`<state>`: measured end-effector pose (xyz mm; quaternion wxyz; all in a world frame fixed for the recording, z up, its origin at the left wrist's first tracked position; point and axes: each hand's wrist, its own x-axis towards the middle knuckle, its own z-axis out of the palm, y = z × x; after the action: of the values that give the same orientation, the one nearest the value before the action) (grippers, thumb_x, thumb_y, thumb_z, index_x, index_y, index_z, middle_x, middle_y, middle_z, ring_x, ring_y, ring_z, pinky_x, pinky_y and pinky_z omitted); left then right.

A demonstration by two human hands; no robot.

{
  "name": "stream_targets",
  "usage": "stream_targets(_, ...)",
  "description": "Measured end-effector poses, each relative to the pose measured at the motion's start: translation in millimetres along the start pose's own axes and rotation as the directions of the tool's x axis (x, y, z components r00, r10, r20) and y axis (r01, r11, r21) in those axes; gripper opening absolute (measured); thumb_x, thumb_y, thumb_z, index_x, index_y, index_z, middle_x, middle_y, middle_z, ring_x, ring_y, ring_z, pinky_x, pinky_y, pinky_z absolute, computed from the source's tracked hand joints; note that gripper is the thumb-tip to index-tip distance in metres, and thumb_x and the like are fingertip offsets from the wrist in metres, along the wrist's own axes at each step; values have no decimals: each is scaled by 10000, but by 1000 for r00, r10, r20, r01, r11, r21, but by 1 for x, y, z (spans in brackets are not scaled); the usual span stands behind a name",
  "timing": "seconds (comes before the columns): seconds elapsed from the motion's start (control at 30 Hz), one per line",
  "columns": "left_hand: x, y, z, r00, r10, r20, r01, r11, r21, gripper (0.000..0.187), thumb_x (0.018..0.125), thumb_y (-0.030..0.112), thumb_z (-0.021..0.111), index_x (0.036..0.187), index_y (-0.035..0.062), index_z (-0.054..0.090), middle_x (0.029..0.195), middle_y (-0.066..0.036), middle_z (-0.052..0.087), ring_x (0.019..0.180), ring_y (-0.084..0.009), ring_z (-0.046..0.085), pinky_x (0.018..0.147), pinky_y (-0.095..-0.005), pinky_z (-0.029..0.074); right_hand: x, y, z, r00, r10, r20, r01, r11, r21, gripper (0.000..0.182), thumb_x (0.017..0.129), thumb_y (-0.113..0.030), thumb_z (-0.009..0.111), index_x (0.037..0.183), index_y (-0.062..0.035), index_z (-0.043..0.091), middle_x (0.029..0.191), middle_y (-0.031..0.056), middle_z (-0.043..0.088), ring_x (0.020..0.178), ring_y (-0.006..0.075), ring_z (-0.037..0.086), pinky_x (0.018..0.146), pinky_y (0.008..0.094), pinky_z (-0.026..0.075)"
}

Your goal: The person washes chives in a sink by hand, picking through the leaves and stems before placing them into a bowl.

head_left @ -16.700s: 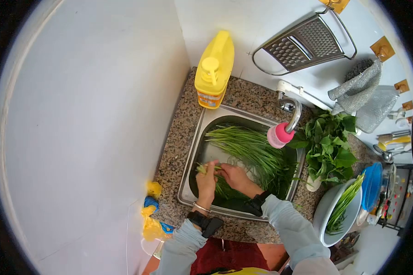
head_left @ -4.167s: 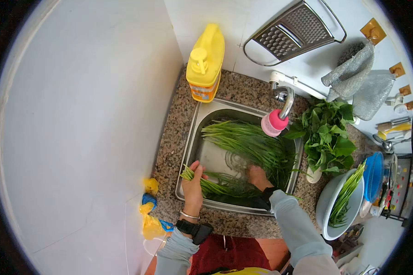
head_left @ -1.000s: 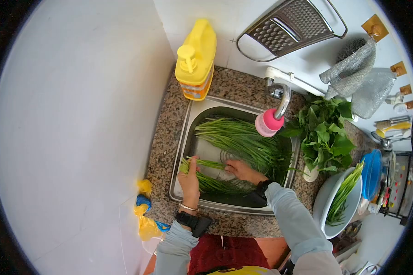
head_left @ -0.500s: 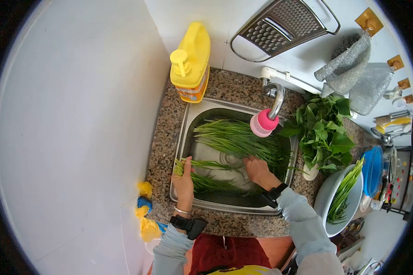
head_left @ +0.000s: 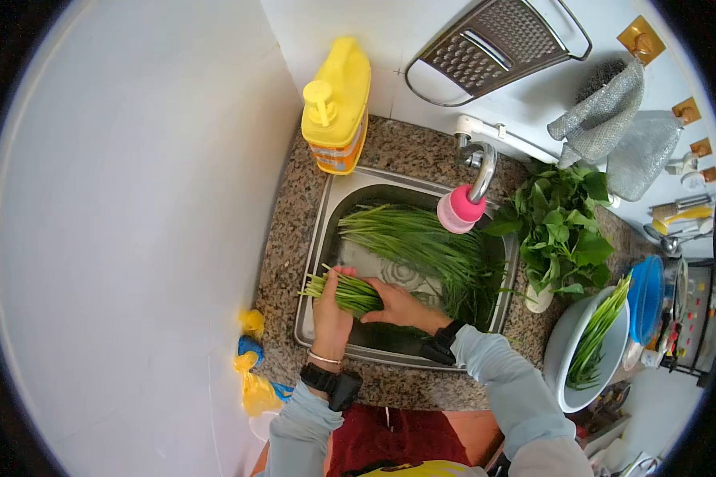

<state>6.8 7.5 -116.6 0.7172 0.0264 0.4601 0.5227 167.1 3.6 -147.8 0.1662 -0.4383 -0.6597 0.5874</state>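
My left hand [head_left: 332,315] is wrapped round the pale stem ends of a bunch of garlic chives [head_left: 358,295], held over the near left part of the sink. Farther along the same bunch, my right hand [head_left: 406,308] closes on the leaves; its fingers are partly hidden by them. More garlic chives [head_left: 414,242] lie loose in the water across the far side of the steel sink [head_left: 321,230]. Their leafy ends trail toward the right wall, beneath the tap's pink nozzle [head_left: 461,210].
A yellow pump bottle [head_left: 338,111] stands at the sink's far left corner. Right of the sink are leafy greens [head_left: 561,230] and a pale basin [head_left: 561,350] with more chives inside. A grater [head_left: 493,52] hangs on the wall; yellow bags [head_left: 256,389] are at lower left.
My right hand has come left from the middle of the sink onto the bunch in my left hand. The bunch is now gathered tighter, between both hands.
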Motion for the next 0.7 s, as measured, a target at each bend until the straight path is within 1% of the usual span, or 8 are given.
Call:
stream_targets(0.13,6,-18,-14,1000,-17,-22,14,987,-162,250,928,243,534,1078,43,533,989,-48,573,984,-181,546,880,-345,445,-5,23,8,996,90,27,-92,993,79,809,693,-353,773,1292,5,363,1147,205,542,1058,308,542,885,369,418)
stream_targets(0.27,10,-29,-15,996,-41,-82,19,967,-252,242,934,255,521,1053,44,533,933,-37,552,966,-186,539,873,-346,445,-15,22,6,998,41,38,-41,999,13,785,705,-348,765,1282,8,370,1118,203,551,1046,293,547,880,363,417)
stream_targets(0.37,14,-38,-16,999,-32,-37,22,965,-261,242,938,262,512,1040,43,528,915,-37,539,915,-187,535,848,-345,451,-18,20,5,996,92,19,-93,996,13,721,745,-318,732,1272,16,370,1068,229,562,1012,334,560,852,392,427)
stream_targets(0.4,17,-38,-16,999,-31,-36,21,965,-260,242,938,262,512,1040,43,528,915,-37,539,915,-187,535,848,-345,451,-19,22,7,992,124,1,-123,989,-82,640,770,-310,699,1235,2,388,1025,245,577,964,369,572,799,421,441)
stream_targets(0.57,51,-42,-29,972,-30,-232,-9,986,-165,239,947,303,486,1048,88,510,885,-3,514,872,-172,516,834,-376,441,-25,45,-3,967,256,7,-247,939,-240,525,811,-275,637,1172,37,419,994,292,566,933,434,550,763,481,435)
stream_targets(0.6,63,-44,-35,973,-26,-231,0,994,-110,284,949,296,487,1159,105,499,1031,-16,530,960,-176,509,862,-409,410,-27,56,-5,953,301,-21,-293,905,-308,512,818,-278,627,1161,42,424,990,292,571,927,432,557,762,481,440)
stream_targets(0.63,67,-50,-43,972,-28,-232,2,994,-112,284,949,296,487,1159,105,499,1031,-16,530,960,-176,509,862,-409,410,-28,68,-7,937,345,-51,-339,864,-373,500,825,-282,617,1151,47,429,987,293,576,922,430,564,761,482,444)
stream_targets(0.7,67,-49,-38,944,67,-322,-3,981,195,385,959,313,444,1291,119,437,1251,-53,470,1157,-206,433,970,-444,334,-26,85,-11,902,429,-54,-410,808,-423,506,820,-266,615,1169,44,420,973,282,585,908,425,574,762,485,452)
